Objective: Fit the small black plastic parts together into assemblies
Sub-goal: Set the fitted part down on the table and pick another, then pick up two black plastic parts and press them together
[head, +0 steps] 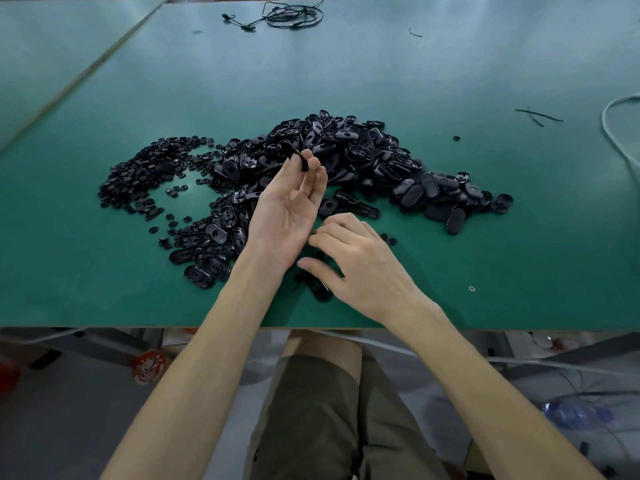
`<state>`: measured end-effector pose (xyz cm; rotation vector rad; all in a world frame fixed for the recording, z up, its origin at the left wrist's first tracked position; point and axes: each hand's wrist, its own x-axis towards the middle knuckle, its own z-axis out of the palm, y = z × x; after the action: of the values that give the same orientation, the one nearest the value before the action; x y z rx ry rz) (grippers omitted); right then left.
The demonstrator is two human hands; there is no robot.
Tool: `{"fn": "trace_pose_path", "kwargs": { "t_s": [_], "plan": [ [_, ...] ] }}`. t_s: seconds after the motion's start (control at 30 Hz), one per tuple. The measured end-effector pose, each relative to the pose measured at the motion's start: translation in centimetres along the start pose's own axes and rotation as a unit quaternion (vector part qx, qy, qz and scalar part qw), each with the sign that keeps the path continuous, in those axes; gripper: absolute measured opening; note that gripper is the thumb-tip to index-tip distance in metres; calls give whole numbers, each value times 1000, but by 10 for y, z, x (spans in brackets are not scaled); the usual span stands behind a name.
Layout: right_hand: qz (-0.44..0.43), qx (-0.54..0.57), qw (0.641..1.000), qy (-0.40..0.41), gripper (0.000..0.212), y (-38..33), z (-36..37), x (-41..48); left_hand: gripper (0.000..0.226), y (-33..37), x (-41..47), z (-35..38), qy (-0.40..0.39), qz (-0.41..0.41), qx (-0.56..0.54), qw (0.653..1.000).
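**Left hand.** The fingers [320, 178] of the left hand [287, 216] point up and close at the tips, pinching a small black part [300, 158]. The part is a slim, dark plastic piece held above the heap. The palm is turned upward.

**Right hand.** The right hand [360, 268] lies palm down near the front edge of the worktop [450, 71]. Its fingers [334, 228] are curled, with the thumb tucked under. A few dark parts [320, 289] lie blurred beneath it. It cannot be told whether the fingers hold any of them.

**Stock.** Just beyond both hands lies a heap of oval shells [353, 150]. They are glossy black plastic, rounded at both ends, some hollow side up and showing inner ribs. The heap trails off to the right. A second cluster of the same shells [207, 261] lies beside the left forearm. To the left is a flatter spread of small round discs [145, 171], matt black, with loose ones scattered between the groups.

**Surroundings.** The worktop is a smooth green sheet with a dull sheen. A coiled black cable [294, 15] lies at the far edge and a white cord [613, 133] loops in from the right. Thin black strips [538, 115] lie near that cord.
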<state>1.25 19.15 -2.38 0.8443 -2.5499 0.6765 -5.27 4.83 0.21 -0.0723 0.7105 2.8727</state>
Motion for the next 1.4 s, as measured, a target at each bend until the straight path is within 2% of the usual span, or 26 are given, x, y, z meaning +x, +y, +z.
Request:
{"fn": "trace_pose_path", "kwargs": {
  "t_s": [0.07, 0.23, 0.33, 0.43, 0.57, 0.67, 0.8, 0.97, 1.17, 1.4],
  "plan": [
    [-5, -11, 999, 33, 25, -2, 0, 0, 8, -2, 0, 0, -13, -8, 3, 1000],
    [-23, -25, 997, 75, 23, 0, 1, -1, 5, -11, -2, 3, -56, -17, 96, 994],
    [-25, -22, 996, 80, 21, 0, 1, -1, 4, -10, 1, 0, -56, -10, 82, 995],
    [-11, -4, 995, 97, 19, 0, 1, -1, 16, -9, 3, -3, -39, 4, 88, 995],
    [36, 4, 991, 128, 11, 2, -1, 1, 33, -9, 3, -8, -41, 16, 167, 985],
    [81, 42, 986, 137, 11, 3, -5, 1, 40, -7, 4, -10, -40, 17, 167, 985],
    [168, 129, 966, 146, 8, 6, -10, 3, 38, -9, 5, -7, -17, 7, 185, 982],
    [301, 237, 903, 193, 7, 16, -19, 2, 42, -10, 4, -5, -25, -8, 192, 981],
    [326, 253, 889, 197, 10, 16, -20, 3, 31, -12, 1, -2, -36, -45, 227, 972],
    [337, 305, 865, 214, 9, 19, -21, 1, 30, -16, 1, -5, -20, -30, 296, 955]
  ]
}}
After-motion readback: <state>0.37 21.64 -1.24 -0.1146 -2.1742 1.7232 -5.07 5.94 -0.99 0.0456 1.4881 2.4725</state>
